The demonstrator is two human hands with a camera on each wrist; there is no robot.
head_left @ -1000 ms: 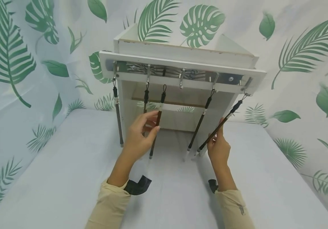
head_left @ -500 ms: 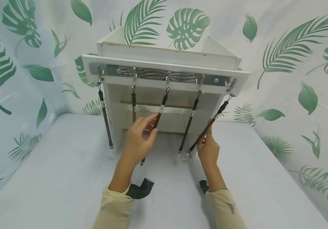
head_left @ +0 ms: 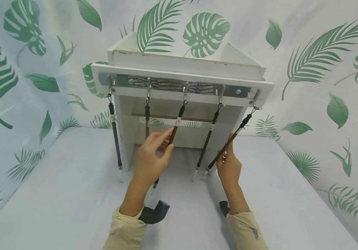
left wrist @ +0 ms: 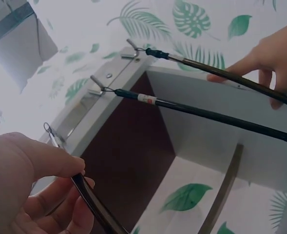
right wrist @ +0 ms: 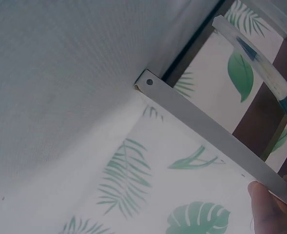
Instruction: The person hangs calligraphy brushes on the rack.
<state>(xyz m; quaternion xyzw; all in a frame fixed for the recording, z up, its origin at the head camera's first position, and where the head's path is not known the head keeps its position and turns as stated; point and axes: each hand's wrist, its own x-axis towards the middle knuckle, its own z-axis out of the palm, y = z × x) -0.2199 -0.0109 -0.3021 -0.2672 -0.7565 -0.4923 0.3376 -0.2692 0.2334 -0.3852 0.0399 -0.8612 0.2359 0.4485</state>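
My left hand (head_left: 152, 152) pinches the brown handle of a calligraphy brush (head_left: 178, 122) between thumb and fingers. This brush leans, with its top loop right at the tip of the middle metal hook (head_left: 185, 91) and its lower end slanting left. In the left wrist view the loop stands just above the hook. My right hand (head_left: 229, 166) is behind the rightmost hanging brush (head_left: 229, 142) and grips the edge of the white side panel (right wrist: 197, 117). Its index finger points up along the panel. A clear-capped brush tip (right wrist: 260, 63) hangs close by.
A white shelf unit (head_left: 185, 64) stands at the table's back, with a hook rail (head_left: 235, 91) across its front. Other brushes hang from it, including a left one (head_left: 115, 139) and a right one (head_left: 207, 142). Leaf-patterned cloth (head_left: 310, 69) covers the walls.
My left hand has moved the brush right, bringing its loop from left of the middle hook to that hook's tip. The brush now tilts more. My right hand keeps its place at the panel.
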